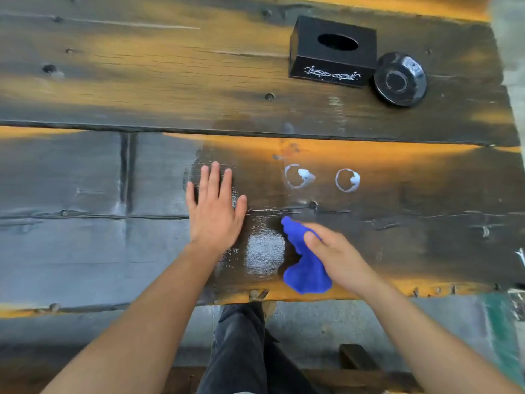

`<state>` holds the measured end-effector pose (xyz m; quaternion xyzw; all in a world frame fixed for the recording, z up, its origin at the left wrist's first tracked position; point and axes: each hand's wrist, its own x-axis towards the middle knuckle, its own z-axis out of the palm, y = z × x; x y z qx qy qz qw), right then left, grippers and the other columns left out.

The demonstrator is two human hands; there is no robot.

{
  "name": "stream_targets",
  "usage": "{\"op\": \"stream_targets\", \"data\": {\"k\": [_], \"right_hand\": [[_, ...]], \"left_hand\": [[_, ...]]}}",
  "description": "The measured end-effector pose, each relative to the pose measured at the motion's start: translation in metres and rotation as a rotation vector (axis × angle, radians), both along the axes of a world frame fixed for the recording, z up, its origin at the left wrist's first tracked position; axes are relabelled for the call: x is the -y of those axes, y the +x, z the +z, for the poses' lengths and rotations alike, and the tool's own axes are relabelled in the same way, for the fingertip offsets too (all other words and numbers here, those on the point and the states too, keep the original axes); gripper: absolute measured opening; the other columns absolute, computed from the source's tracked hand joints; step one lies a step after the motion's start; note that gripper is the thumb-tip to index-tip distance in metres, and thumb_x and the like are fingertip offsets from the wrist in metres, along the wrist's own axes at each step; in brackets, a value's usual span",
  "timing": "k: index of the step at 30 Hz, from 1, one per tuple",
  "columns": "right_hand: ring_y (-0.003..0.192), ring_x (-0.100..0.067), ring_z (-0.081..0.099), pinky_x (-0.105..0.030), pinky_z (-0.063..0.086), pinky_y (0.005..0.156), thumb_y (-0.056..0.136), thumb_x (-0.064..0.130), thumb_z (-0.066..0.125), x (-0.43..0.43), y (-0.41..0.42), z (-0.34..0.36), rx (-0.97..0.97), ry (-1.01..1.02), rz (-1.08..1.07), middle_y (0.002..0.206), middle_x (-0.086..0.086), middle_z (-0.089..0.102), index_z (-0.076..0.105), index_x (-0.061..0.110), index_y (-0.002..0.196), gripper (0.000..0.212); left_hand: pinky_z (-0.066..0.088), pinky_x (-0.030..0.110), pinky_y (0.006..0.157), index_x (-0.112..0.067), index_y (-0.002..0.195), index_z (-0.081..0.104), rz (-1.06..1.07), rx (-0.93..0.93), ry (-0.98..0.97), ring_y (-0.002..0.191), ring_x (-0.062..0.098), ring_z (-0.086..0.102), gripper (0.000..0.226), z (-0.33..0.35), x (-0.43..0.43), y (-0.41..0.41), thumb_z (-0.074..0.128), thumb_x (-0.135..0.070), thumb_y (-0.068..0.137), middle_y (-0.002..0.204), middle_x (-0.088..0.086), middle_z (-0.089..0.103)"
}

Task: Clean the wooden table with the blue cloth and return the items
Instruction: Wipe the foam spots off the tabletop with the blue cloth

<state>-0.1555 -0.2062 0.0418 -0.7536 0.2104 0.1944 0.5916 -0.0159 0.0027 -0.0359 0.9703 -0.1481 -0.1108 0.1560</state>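
Observation:
My right hand [336, 255] grips the bunched blue cloth [305, 270] against the dark wooden table [113, 180], close to its near edge. My left hand [214, 207] lies flat on the wood with its fingers spread, just left of a wet shiny patch [265, 251]. Beyond the cloth, two white ring-shaped stains [298, 176] [347, 180] mark the board. A black tissue box [332, 51] with white ornament stands at the far right, and a black saucer [400, 79] sits right beside it.
The table's near edge [284, 297] runs just below my hands, and its right end [508, 109] lies past the saucer. My leg in dark trousers [241, 351] and a concrete floor show beneath the edge.

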Motion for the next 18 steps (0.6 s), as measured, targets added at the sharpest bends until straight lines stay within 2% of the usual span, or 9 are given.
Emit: {"op": "stream_targets", "data": {"k": [3,6,9,11,13,15,18], "right_hand": [[0.115,0.002,0.059,-0.024,0.041,0.105,0.108,0.019,0.044,0.045,0.056,0.006,0.150,-0.229,-0.091,0.126,0.014,0.067,0.064,0.028,0.129,0.030],[0.139,-0.012,0.047,-0.029,0.031,0.117,0.108,0.020,0.041,0.079,0.120,-0.016,0.234,-0.497,0.016,0.147,-0.001,0.056,0.057,0.014,0.141,0.037],[0.150,-0.019,0.034,-0.044,0.031,0.119,0.105,0.033,0.039,0.091,0.180,-0.042,0.274,-0.698,0.227,0.159,-0.002,0.043,0.052,0.021,0.147,0.045],[0.153,-0.021,0.028,-0.047,0.033,0.116,0.104,0.040,0.038,0.088,0.206,-0.057,0.264,-0.842,0.416,0.165,-0.001,0.033,0.046,0.028,0.151,0.049],[0.157,-0.025,0.017,-0.050,0.027,0.119,0.103,0.050,0.038,0.080,0.213,-0.070,0.226,-0.927,0.545,0.169,0.003,0.023,0.035,0.036,0.155,0.055],[0.158,-0.026,0.008,-0.051,0.017,0.122,0.100,0.056,0.037,0.072,0.203,-0.080,0.210,-0.982,0.559,0.170,0.006,0.016,0.027,0.040,0.157,0.060],[0.157,-0.025,0.012,-0.050,0.018,0.123,0.099,0.057,0.034,0.063,0.179,-0.085,0.269,-1.072,0.576,0.169,0.006,0.020,0.028,0.043,0.157,0.060]], "left_hand": [[0.000,0.057,0.130,-0.026,0.167,0.016,-0.094,-0.046,0.061,0.164,0.024,-0.003,0.070,-0.008,0.035,-0.011,0.023,-0.057,0.105,0.178,0.000,0.007],[-0.003,0.057,0.129,-0.028,0.168,0.007,-0.109,-0.054,0.156,0.164,0.023,-0.010,0.073,-0.017,0.040,-0.015,0.015,-0.061,0.103,0.178,-0.001,0.001],[-0.002,0.058,0.129,-0.028,0.168,0.010,-0.101,-0.045,0.144,0.164,0.023,-0.009,0.073,-0.017,0.041,-0.014,0.016,-0.061,0.103,0.178,0.000,0.003],[-0.002,0.058,0.129,-0.027,0.168,0.012,-0.098,-0.037,0.141,0.164,0.024,-0.007,0.073,-0.017,0.042,-0.014,0.019,-0.060,0.103,0.178,0.000,0.005],[-0.001,0.058,0.129,-0.026,0.168,0.015,-0.092,-0.035,0.140,0.164,0.025,-0.005,0.073,-0.017,0.042,-0.014,0.022,-0.059,0.103,0.178,0.001,0.007],[0.000,0.059,0.129,-0.026,0.168,0.015,-0.091,-0.032,0.144,0.164,0.025,-0.005,0.073,-0.017,0.042,-0.014,0.022,-0.059,0.103,0.178,0.002,0.008],[0.000,0.059,0.129,-0.025,0.168,0.014,-0.092,-0.033,0.156,0.164,0.025,-0.005,0.073,-0.018,0.043,-0.014,0.022,-0.059,0.103,0.177,0.003,0.007]]}}
